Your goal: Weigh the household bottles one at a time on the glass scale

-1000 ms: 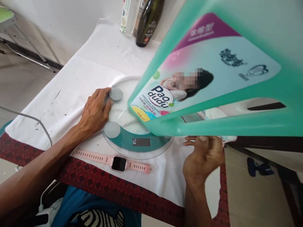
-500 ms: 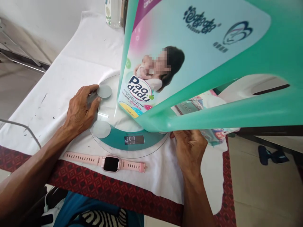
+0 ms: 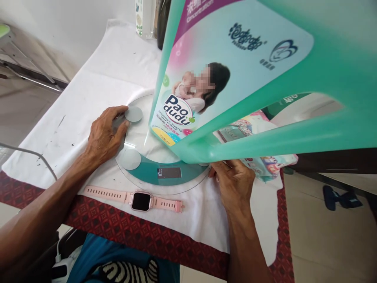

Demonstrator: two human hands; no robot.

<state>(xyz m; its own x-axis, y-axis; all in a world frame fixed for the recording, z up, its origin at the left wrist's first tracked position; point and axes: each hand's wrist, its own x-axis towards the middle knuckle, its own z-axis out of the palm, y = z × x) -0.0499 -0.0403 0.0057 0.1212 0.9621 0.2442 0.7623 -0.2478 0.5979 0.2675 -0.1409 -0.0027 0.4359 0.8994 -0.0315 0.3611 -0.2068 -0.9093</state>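
A round glass weighing scale with a teal band lies on the white cloth. A big green detergent bottle, labelled Pao dudu, stands on it and hides its far right part. My left hand grips the scale's left edge, thumb and fingers around the rim beside a round metal pad. At the right edge, below the bottle's handle, my right hand holds the rim with bent fingers, partly hidden. The scale's display shows only small marks at its left. A pink-strapped smartwatch lies in front of the scale.
Behind the bottle's handle sits a wipes pack. A clear patterned bottle and a dark bottle stand at the back. A grey cable crosses the left side. Dark slippers lie on the floor at right.
The large digits on the display have gone, leaving small marks. The view has shifted slightly. Both hands stay at the scale's edges, and the bottle still stands on it.
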